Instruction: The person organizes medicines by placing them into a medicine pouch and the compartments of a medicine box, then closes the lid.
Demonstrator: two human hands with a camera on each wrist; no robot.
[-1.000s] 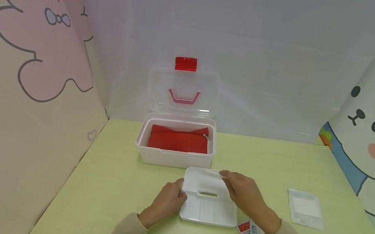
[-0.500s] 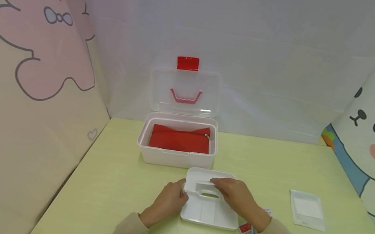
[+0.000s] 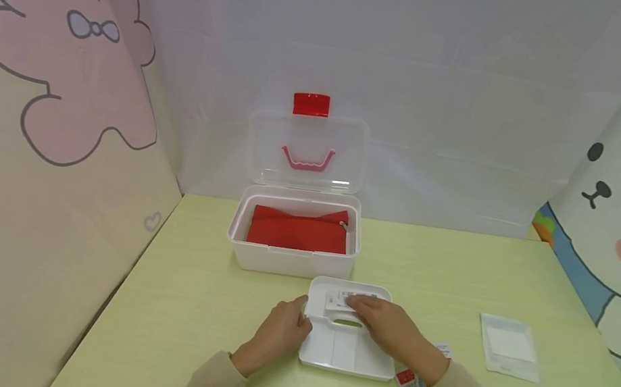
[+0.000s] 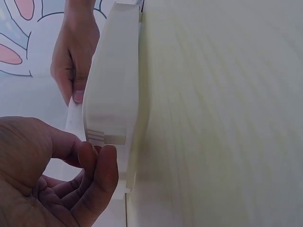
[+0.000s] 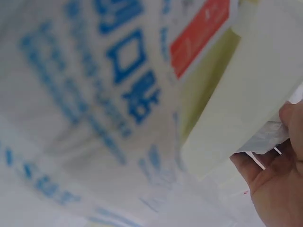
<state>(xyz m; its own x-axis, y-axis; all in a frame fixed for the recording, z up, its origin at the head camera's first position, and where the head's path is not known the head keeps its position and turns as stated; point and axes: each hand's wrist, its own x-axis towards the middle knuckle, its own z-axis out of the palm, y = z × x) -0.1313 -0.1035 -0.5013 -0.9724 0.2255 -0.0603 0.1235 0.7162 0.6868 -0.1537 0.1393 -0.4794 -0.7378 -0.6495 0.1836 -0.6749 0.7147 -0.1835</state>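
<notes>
A shallow white divided tray (image 3: 317,347) with a slot across its middle sits on the table in the head view. My left hand (image 3: 275,331) pinches its left rim; the left wrist view shows thumb and fingertips meeting at the tray's side (image 4: 113,71). Over the tray's back compartment, my right hand (image 3: 395,331) holds a small white packet (image 3: 337,300) with fine print, which lies nearly flat there. The fingers cover its right part. In the right wrist view the right hand (image 5: 279,165) has thumb and fingers about crinkled clear-white wrapping (image 5: 265,137).
Behind the tray stands an open white box (image 3: 289,262) with a red zip pouch (image 3: 298,231) inside and its clear lid raised. Red-and-white packets (image 3: 409,383) lie partly under my right forearm. A flat white packet (image 3: 509,347) lies further right.
My right hand has come from the tray's back right corner to the left and lower. The packet, earlier seen plain and tilted, now lies flatter with print showing. My left hand keeps its hold.
</notes>
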